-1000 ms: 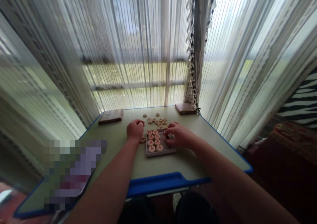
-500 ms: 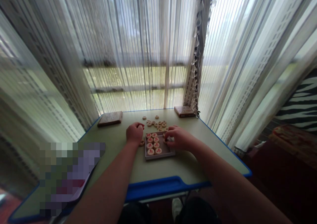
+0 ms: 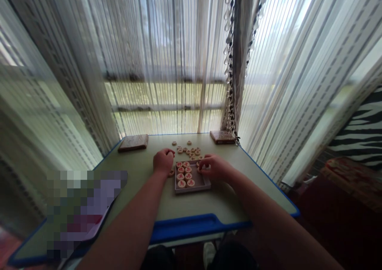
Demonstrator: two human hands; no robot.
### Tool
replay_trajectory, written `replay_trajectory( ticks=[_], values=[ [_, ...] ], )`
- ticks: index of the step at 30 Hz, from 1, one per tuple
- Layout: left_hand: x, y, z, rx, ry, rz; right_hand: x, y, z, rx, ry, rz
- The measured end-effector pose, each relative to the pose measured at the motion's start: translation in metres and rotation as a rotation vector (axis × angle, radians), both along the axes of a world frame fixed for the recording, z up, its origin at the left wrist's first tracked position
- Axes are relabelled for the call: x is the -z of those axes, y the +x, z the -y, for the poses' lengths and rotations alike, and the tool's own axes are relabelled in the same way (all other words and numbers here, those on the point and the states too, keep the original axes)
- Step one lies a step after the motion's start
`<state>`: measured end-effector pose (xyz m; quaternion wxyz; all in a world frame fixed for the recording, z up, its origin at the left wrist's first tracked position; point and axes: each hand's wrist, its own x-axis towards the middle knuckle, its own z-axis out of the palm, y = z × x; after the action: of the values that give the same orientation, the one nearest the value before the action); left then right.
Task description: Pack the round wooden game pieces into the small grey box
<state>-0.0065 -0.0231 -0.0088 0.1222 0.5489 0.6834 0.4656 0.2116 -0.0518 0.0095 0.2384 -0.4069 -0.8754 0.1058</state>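
Observation:
A shallow box [image 3: 193, 189] on the table holds two columns of round wooden pieces with red characters [image 3: 188, 176] along its left side. Over the box's right part is my right hand [image 3: 216, 167], its fingers bent down and pinching a round piece [image 3: 199, 169] that is mostly hidden. My left hand [image 3: 163, 160] is closed beside the box's far left corner; what it holds, if anything, is hidden. One loose piece [image 3: 171, 173] lies between my left wrist and the box. Beyond the box, several more round pieces [image 3: 192, 150] are scattered on the table.
Two carved wooden boards lie at the table's far corners, one left [image 3: 133, 142] and one right [image 3: 222, 137]. A blurred-out flat item [image 3: 89, 210] covers the left side. The table [image 3: 238, 206] has a blue edge, with curtains [image 3: 167, 103] behind it.
The view has shifted slightly. My right hand's fingers have lowered a little within the right part of the box. My left hand stays closed in the same place.

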Motion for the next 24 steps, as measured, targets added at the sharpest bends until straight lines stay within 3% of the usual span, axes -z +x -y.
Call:
replay_trajectory(
  ticks=[12, 18, 24],
  values=[
    [0.000, 0.000, 0.000, -0.001, -0.005, 0.004, -0.003, 0.001, -0.001, -0.017, -0.018, -0.039],
    [-0.001, 0.001, 0.000, -0.001, -0.035, -0.023, -0.001, 0.008, -0.011, 0.202, 0.108, -0.108],
    [-0.002, 0.001, 0.001, 0.001, -0.042, -0.016, 0.006, 0.015, -0.019, 0.265, -0.012, 0.045]
  ],
)
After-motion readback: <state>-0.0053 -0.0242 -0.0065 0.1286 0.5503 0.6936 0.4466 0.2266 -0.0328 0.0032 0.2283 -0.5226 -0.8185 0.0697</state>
